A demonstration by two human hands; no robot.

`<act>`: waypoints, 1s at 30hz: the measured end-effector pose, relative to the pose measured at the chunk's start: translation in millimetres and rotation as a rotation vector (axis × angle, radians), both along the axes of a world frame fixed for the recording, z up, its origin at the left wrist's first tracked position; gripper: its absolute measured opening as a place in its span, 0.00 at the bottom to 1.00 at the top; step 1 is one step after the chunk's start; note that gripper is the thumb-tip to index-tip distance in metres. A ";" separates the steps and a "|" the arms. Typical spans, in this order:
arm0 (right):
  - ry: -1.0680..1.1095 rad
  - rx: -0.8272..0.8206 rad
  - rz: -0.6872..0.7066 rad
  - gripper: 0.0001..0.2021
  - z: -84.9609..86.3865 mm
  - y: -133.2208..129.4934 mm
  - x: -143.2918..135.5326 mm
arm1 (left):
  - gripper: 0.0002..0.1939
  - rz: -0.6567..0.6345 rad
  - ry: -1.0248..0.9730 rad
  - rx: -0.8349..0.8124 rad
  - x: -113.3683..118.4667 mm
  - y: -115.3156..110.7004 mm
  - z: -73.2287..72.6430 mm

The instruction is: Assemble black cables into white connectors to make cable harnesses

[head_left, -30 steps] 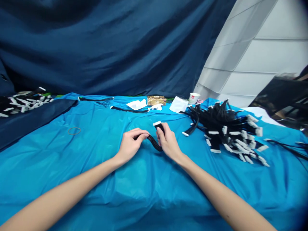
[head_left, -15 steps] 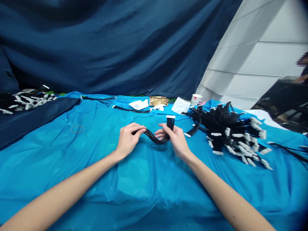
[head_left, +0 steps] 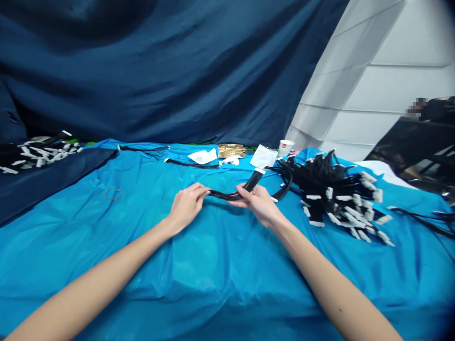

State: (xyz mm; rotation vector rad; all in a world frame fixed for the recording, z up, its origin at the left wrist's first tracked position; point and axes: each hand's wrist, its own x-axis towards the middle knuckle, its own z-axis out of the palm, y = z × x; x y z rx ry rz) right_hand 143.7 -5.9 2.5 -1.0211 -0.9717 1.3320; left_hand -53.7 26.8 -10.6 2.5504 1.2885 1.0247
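Observation:
A black cable bundle (head_left: 224, 194) with a white connector at its upper right end is stretched between my hands above the blue-covered table (head_left: 199, 265). My left hand (head_left: 188, 203) pinches its left end, which is hidden inside the fingers. Farther right, my right hand (head_left: 256, 201) is closed on the bundle below the connector, thumb on top and fingers beneath. The connector end sticks up and to the right past the thumb.
A large pile of black cables with white connectors (head_left: 341, 196) lies at right, another pile (head_left: 46, 151) at far left. Toward the back are loose cables (head_left: 192, 164), white papers (head_left: 263, 156), a gold packet (head_left: 232, 151) and a paper cup (head_left: 286, 147). A rubber band (head_left: 113, 193) lies left.
The bundle has gone from a deep sag to a nearly straight line, and its connector end now leans right instead of standing upright. My right hand's fingers have closed in. The view has shifted slightly.

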 end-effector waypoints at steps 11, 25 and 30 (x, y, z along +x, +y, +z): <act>-0.089 0.169 -0.253 0.15 4.8 5.2 3.9 | 0.21 -0.262 -0.251 -0.600 10.2 -19.8 14.9; 0.367 -0.162 -0.151 0.08 16.5 6.3 7.7 | 0.22 -0.693 -0.864 -1.186 -5.8 -13.0 39.8; 0.446 -0.197 -0.125 0.10 17.3 6.5 4.8 | 0.16 -0.305 -1.033 -0.968 4.7 -8.5 27.8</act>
